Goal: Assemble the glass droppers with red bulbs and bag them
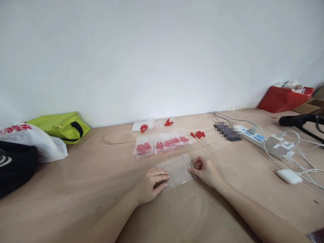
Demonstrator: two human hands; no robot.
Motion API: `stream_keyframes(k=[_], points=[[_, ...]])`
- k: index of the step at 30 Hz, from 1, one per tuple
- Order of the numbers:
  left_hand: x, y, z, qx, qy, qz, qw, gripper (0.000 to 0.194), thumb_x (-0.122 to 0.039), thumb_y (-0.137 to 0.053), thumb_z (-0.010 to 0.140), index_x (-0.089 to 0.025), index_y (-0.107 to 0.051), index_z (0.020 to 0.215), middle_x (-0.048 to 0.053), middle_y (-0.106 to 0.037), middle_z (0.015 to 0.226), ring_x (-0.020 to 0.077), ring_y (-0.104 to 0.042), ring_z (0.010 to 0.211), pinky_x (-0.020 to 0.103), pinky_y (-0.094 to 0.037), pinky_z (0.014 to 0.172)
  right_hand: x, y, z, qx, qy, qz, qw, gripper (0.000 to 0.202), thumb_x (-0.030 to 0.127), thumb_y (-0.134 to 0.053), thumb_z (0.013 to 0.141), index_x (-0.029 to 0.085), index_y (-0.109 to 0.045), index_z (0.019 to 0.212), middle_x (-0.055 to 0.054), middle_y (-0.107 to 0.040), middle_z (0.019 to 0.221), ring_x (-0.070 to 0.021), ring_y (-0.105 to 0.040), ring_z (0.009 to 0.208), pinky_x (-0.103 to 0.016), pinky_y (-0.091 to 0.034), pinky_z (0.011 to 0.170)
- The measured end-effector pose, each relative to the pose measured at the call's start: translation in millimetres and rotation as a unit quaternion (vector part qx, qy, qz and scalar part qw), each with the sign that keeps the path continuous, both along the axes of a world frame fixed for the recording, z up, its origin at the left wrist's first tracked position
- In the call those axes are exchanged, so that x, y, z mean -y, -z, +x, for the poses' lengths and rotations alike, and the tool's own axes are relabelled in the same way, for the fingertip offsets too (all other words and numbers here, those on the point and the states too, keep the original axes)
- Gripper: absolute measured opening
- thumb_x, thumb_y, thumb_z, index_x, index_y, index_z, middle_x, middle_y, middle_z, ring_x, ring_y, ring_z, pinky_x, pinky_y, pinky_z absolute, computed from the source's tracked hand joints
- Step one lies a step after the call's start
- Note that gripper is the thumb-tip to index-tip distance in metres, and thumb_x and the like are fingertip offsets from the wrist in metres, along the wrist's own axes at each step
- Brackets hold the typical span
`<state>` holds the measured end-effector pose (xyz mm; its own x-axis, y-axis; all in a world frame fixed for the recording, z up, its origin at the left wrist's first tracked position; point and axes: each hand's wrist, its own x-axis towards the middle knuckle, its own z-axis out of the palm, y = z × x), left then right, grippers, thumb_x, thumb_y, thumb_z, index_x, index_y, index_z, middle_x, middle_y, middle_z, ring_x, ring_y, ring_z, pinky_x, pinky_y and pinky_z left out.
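A clear zip-lock bag (pixel 177 170) lies flat on the table between my hands. Its left end is under my left hand (pixel 153 184), whose fingers stretch over the plastic with the thumb apart from them. My right hand (pixel 204 170) pinches the bag's zip edge on the right between thumb and fingers. Just beyond it, several thin pale sticks with red bulb-like ends (pixel 199 136) lie loose. Behind the bag is a row of filled zip-lock bags (pixel 159 145) with similar red-ended pieces inside.
Farther back lie a stack of bags (pixel 138 126) and two small piles of red pieces (pixel 143 128) (pixel 168 123). At right are a blurred-out dark phone-like object (pixel 229 131), a power strip (pixel 258 136) with cables, a white case (pixel 289 176) and a red bag (pixel 280 99). Left stands a lime-green bag (pixel 55 126).
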<state>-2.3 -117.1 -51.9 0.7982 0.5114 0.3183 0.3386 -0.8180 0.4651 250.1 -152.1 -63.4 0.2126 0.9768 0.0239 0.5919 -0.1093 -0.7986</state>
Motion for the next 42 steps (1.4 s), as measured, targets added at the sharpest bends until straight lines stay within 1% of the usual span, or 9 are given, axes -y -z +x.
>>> stream_keyframes(k=[11,18,22,25,28,31,34,37,42], points=[[0.6,-0.4,0.3,-0.008,0.0,0.0,1.0,0.025,-0.027,-0.049,0.083,-0.02,-0.061,0.104,0.006,-0.063,0.106,0.0184,-0.056,0.101,0.036,-0.041,0.091,-0.6,3.5,1.6,-0.005,-0.014,0.002,1.0,0.016,0.032,-0.062,0.059,0.018,-0.053,0.062,0.004,-0.052,0.05,-0.0092,-0.045,0.046,-0.02,-0.032,0.044],[-0.7,1.5,-0.6,-0.017,0.002,-0.002,1.0,0.026,-0.026,-0.049,0.083,-0.02,-0.059,0.106,0.007,-0.062,0.109,0.0184,-0.054,0.104,0.036,-0.039,0.093,1.8,-5.8,0.0,0.025,-0.048,-0.012,0.998,0.015,0.032,-0.059,0.063,0.018,-0.057,0.057,0.002,-0.056,0.051,-0.0105,-0.048,0.048,-0.021,-0.033,0.047],[-0.2,0.2,0.2,-0.012,0.0,-0.003,1.0,0.025,-0.027,-0.05,0.083,-0.019,-0.06,0.105,0.007,-0.062,0.107,0.0184,-0.055,0.103,0.036,-0.04,0.092,3.1,-7.2,0.2,0.031,-0.058,0.027,0.997,0.017,0.03,-0.059,0.064,0.018,-0.056,0.053,0.0,-0.054,0.058,-0.0102,-0.047,0.051,-0.022,-0.035,0.049],[0.4,-1.1,0.8,-0.004,-0.002,-0.007,1.0,0.025,-0.027,-0.05,0.083,-0.019,-0.06,0.104,0.007,-0.063,0.107,0.0182,-0.056,0.101,0.035,-0.041,0.091,2.2,-4.0,2.7,0.005,-0.092,0.07,0.993,0.023,0.029,-0.058,0.066,0.018,-0.048,0.048,0.001,-0.051,0.059,-0.009,-0.044,0.051,-0.022,-0.035,0.049],[0.5,-1.3,0.6,-0.005,-0.002,-0.009,1.0,0.025,-0.027,-0.05,0.083,-0.02,-0.061,0.104,0.007,-0.063,0.107,0.0183,-0.056,0.101,0.035,-0.041,0.09,-0.3,1.1,6.3,-0.055,-0.138,0.074,0.986,0.027,0.031,-0.058,0.067,0.018,-0.043,0.049,0.001,-0.05,0.058,-0.0089,-0.044,0.052,-0.021,-0.035,0.049],[0.4,-0.6,0.0,-0.012,-0.002,-0.011,1.0,0.025,-0.027,-0.05,0.083,-0.02,-0.06,0.105,0.006,-0.062,0.108,0.0182,-0.055,0.103,0.036,-0.04,0.092,-2.2,3.6,8.9,-0.096,-0.133,0.065,0.984,0.027,0.035,-0.058,0.068,0.018,-0.046,0.052,0.0,-0.052,0.062,-0.0092,-0.044,0.053,-0.021,-0.036,0.049],[0.8,-0.5,0.1,-0.014,-0.007,-0.011,1.0,0.026,-0.028,-0.05,0.082,-0.021,-0.06,0.105,0.006,-0.061,0.109,0.0189,-0.054,0.104,0.037,-0.039,0.093,-1.0,0.2,8.7,-0.039,-0.105,0.1,0.989,0.025,0.034,-0.058,0.07,0.017,-0.051,0.052,-0.001,-0.049,0.068,-0.0096,-0.044,0.056,-0.022,-0.037,0.05],[1.6,-1.3,0.7,-0.017,-0.011,-0.011,1.0,0.026,-0.028,-0.05,0.082,-0.02,-0.06,0.105,0.007,-0.062,0.109,0.0193,-0.054,0.104,0.037,-0.04,0.092,2.0,-4.6,6.7,0.022,-0.122,0.144,0.982,0.024,0.029,-0.056,0.071,0.018,-0.051,0.05,-0.002,-0.047,0.07,-0.0109,-0.046,0.061,-0.023,-0.039,0.054],[1.2,-1.5,0.7,-0.017,-0.006,-0.008,1.0,0.027,-0.028,-0.05,0.083,-0.019,-0.059,0.106,0.007,-0.061,0.11,0.0194,-0.053,0.105,0.036,-0.04,0.092,1.8,-1.5,5.4,0.023,-0.144,0.153,0.977,0.025,0.024,-0.051,0.073,0.019,-0.048,0.049,-0.001,-0.049,0.064,-0.0111,-0.049,0.058,-0.023,-0.039,0.054]])
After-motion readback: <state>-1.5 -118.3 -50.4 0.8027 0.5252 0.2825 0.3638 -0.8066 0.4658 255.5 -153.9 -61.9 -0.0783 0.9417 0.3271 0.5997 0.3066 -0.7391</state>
